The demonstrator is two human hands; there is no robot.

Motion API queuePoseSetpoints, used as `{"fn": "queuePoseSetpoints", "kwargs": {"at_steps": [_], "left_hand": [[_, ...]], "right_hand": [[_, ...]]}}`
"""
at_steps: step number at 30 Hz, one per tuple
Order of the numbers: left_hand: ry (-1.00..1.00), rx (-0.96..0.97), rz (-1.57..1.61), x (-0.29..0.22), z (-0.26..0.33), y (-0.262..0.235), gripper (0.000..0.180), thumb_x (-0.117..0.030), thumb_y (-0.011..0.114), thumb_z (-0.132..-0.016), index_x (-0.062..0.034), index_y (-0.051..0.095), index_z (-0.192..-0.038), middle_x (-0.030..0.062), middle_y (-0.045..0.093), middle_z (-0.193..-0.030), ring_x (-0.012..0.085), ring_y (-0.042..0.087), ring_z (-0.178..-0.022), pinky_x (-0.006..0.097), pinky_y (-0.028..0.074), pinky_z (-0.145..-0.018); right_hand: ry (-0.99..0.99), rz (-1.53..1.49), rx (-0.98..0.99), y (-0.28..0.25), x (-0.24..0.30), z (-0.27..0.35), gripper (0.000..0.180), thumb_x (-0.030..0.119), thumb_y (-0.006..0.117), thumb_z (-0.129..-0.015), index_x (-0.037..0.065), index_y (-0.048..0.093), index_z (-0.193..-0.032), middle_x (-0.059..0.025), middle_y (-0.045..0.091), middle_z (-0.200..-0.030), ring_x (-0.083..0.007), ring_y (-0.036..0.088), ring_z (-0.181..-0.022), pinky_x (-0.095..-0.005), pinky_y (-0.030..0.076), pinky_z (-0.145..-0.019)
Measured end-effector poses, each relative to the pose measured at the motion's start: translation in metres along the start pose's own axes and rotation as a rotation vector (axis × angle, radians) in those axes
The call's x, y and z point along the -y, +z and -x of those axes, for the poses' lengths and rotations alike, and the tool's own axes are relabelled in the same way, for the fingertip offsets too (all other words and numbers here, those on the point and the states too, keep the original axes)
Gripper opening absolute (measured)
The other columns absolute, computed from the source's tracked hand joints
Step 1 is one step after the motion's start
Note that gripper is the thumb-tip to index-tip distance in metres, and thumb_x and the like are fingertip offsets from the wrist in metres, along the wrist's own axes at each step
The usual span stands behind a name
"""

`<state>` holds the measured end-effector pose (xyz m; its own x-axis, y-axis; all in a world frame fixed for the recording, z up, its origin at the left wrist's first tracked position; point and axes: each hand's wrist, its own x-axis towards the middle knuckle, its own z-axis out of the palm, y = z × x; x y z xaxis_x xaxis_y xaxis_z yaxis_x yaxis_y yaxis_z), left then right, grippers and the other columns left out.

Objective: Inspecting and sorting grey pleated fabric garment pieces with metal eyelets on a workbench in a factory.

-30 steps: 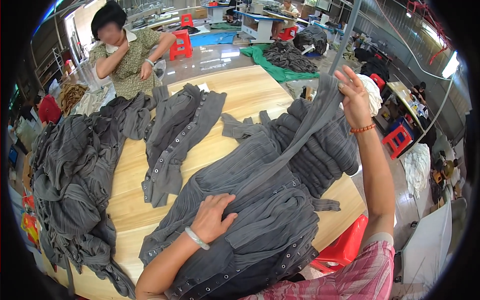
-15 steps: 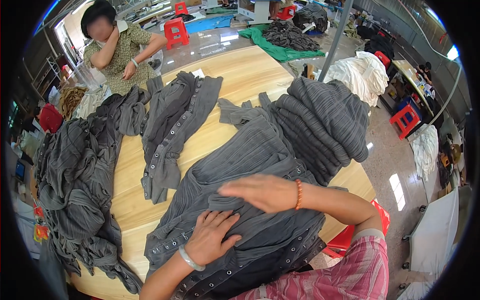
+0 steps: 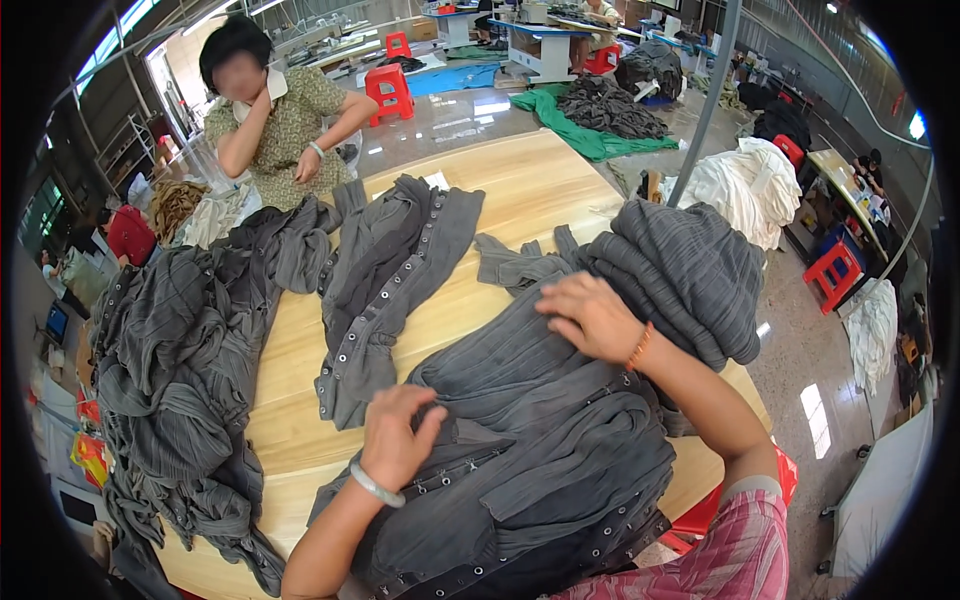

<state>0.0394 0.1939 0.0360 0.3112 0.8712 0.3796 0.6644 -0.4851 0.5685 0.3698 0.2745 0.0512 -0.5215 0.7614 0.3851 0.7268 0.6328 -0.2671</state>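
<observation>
A dark grey ribbed garment [image 3: 560, 455] with rows of metal eyelets and hooks lies spread in front of me, its lower part bunched toward my body. My left hand [image 3: 398, 432], with a pale bangle at the wrist, is over its left edge, thumb apart from half-curled fingers. Farther up on the right, my right hand [image 3: 595, 318], wearing an orange beaded bracelet, is over the garment's upper part. Its fingers are loosely spread, and nothing shows in them. Whether either hand touches the cloth is hard to tell. Beside the right hand rises a folded grey garment stack [image 3: 680, 280].
Another eyelet-trimmed grey garment [image 3: 400, 290] lies mid-table. A large heap of grey garments [image 3: 180, 360] covers the left side of the wooden table [image 3: 290, 420]. A person [image 3: 275, 130] stands across the table. White cloth [image 3: 740, 185] and a red stool [image 3: 832, 275] are at right.
My right hand has moved up and away from my left hand, toward the stack. My left hand has risen off its flat rest on the cloth. The garment's near part is rearranged.
</observation>
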Motion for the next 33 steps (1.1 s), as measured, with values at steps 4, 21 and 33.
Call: {"fn": "queuePoseSetpoints", "kwargs": {"at_steps": [4,21,33], "left_hand": [[-0.263,-0.035,-0.144,0.054,-0.004,0.014,0.042,-0.032,0.073,-0.081,-0.0038,0.065,-0.111,0.0163,0.063,-0.106,0.0370,0.056,-0.101,0.046,0.046,-0.085],[-0.191,-0.101,0.033,0.049,-0.011,0.020,0.023,-0.002,0.071,-0.068,-0.0036,0.061,-0.089,0.0137,0.058,-0.092,0.0351,0.052,-0.095,0.042,0.042,-0.082],[0.135,0.250,-0.122,0.004,0.018,-0.003,0.037,-0.012,0.069,-0.080,-0.0038,0.062,-0.115,0.0173,0.056,-0.128,0.0370,0.049,-0.123,0.047,0.039,-0.102]], "right_hand": [[0.051,0.109,0.185,0.034,-0.035,-0.053,0.040,0.018,0.069,-0.081,0.014,0.063,-0.121,-0.0074,0.062,-0.119,-0.0288,0.052,-0.115,-0.0428,0.038,-0.100],[-0.026,0.072,0.008,-0.015,-0.011,-0.014,0.018,0.003,0.066,-0.072,0.009,0.060,-0.088,-0.0080,0.056,-0.090,-0.0296,0.054,-0.092,-0.0396,0.040,-0.089],[0.102,0.157,0.186,-0.011,0.009,0.049,0.020,0.020,0.073,-0.077,0.008,0.070,-0.093,-0.0060,0.061,-0.098,-0.0260,0.055,-0.099,-0.0387,0.040,-0.092]]}}
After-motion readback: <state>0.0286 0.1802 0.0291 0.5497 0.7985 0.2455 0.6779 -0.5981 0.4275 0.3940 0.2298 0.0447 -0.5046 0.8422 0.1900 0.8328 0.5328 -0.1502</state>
